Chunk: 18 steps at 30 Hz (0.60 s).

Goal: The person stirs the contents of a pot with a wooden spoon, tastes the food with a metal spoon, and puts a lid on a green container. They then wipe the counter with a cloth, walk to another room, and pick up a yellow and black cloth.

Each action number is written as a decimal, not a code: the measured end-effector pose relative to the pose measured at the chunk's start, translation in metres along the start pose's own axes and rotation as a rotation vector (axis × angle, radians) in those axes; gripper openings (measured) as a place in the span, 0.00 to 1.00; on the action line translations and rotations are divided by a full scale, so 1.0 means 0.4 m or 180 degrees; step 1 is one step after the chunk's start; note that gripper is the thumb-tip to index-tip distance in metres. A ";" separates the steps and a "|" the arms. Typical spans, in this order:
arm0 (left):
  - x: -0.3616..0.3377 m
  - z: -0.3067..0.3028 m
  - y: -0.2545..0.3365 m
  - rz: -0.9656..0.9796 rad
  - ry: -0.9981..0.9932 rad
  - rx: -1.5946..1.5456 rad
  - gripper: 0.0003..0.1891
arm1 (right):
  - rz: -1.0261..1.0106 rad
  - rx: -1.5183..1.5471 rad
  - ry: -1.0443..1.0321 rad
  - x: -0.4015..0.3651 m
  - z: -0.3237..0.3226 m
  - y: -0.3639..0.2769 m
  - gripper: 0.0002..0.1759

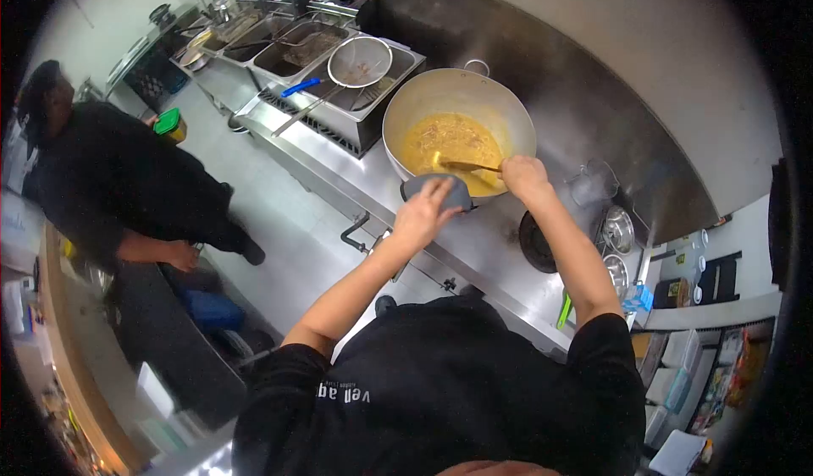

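Head view: right hand (523, 175) clasps utensil (470, 167), left hand (419, 218) spreads over grey pad (456, 190).

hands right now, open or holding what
Left hand: on the grey pad; grip cannot be told.
Right hand: closed, holding a utensil.

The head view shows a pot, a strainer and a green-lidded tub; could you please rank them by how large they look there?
1. Pot, clearly the largest.
2. Strainer, counting just its mesh bowl or its long handle too.
3. Tub, the smallest.
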State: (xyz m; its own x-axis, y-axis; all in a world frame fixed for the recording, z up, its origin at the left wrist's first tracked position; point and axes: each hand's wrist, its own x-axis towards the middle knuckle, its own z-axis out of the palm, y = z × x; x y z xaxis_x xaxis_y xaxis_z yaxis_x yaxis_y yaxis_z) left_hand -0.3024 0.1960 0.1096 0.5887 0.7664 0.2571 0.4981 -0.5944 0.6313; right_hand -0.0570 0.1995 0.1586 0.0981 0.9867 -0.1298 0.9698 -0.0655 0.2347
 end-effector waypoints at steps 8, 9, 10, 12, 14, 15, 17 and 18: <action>0.045 -0.063 -0.008 0.0508 -0.0800 0.0036 0.32 | -0.0311 0.0561 0.0523 0.033 0.057 -0.098 0.12; 0.045 -0.067 -0.007 0.0484 -0.0854 -0.0043 0.32 | -0.0314 0.0540 0.0517 0.061 0.062 -0.090 0.12; 0.041 -0.070 0.001 0.0442 -0.0908 -0.0122 0.32 | -0.0028 0.0491 0.0435 0.089 0.063 -0.082 0.12; 0.034 -0.082 0.037 0.0277 -0.0932 -0.0095 0.32 | 0.0412 0.0419 0.0349 0.131 0.061 -0.043 0.13; 0.037 -0.080 0.049 0.0131 -0.0945 -0.0007 0.31 | 0.0607 0.0364 0.0427 0.149 0.054 0.039 0.14; 0.036 -0.061 0.047 0.0224 -0.0818 0.0047 0.30 | 0.0625 0.0319 0.0483 0.147 0.044 0.086 0.15; 0.034 -0.033 0.044 0.0295 -0.0679 0.0127 0.29 | 0.0877 0.0682 0.0405 0.146 0.010 0.150 0.16; 0.039 -0.024 0.042 0.0420 -0.0643 0.0338 0.26 | 0.0857 0.0695 0.0431 0.167 0.028 0.180 0.16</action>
State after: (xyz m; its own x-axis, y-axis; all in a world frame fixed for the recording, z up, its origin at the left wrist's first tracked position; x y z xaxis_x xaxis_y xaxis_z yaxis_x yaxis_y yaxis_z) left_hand -0.2907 0.2002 0.1313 0.7629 0.6226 0.1741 0.4663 -0.7165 0.5189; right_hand 0.0220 0.2590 0.1563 0.3401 0.9395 0.0407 0.9394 -0.3414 0.0302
